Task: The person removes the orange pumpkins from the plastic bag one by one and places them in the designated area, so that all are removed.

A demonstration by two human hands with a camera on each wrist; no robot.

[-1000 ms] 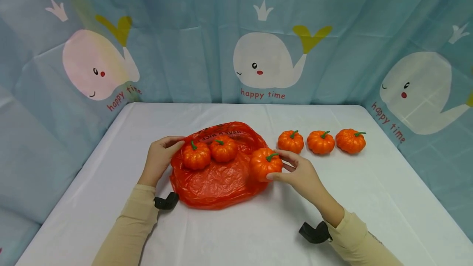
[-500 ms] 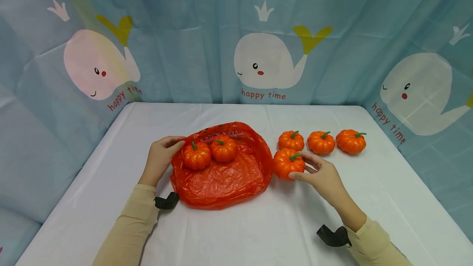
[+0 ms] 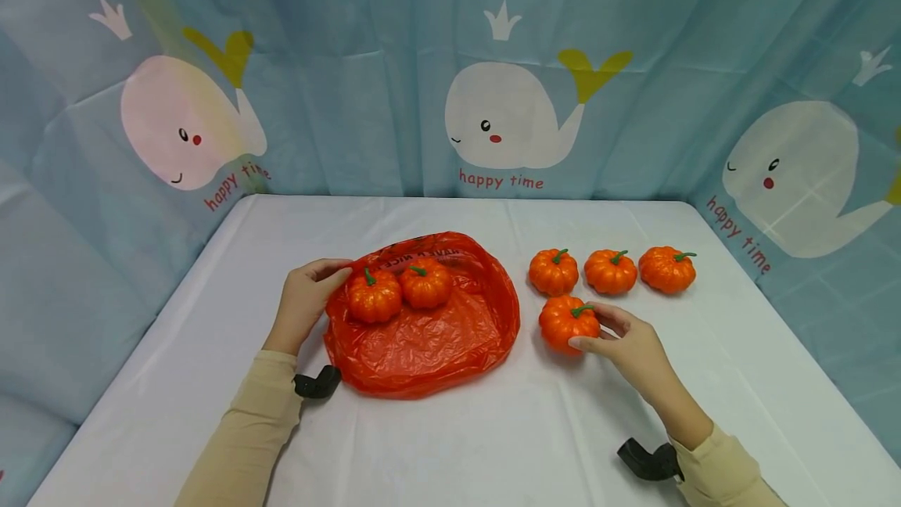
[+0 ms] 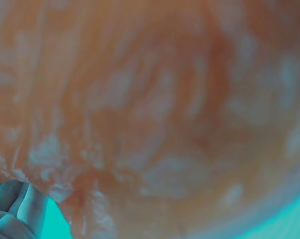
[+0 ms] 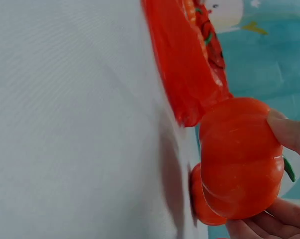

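My right hand [image 3: 629, 346] grips a small orange toy pumpkin [image 3: 565, 325] with a green stem, thumb on one side and fingers on the other. In the right wrist view the held pumpkin [image 5: 239, 159] is close over the white tablecloth. A red plastic bag [image 3: 422, 358] lies with its mouth spread wide, and two toy pumpkins sit inside, the left one [image 3: 375, 297] beside the other [image 3: 426, 283]. My left hand [image 3: 303, 305] pinches the bag's left rim. Blurred bag film [image 4: 155, 109] fills most of the left wrist view, with curled fingers [image 4: 13, 211] in the corner.
Three more pumpkins stand in a row at the back right: a left one [image 3: 552, 272], a middle one [image 3: 609, 272] and a right one [image 3: 667, 270]. A blue curtain [image 3: 394, 124] with whale prints rises behind the white table [image 3: 450, 452].
My right hand has carried its pumpkin from over the bag's right side to the right and lowered it, in front of the row. The left hand and bag stay in place.
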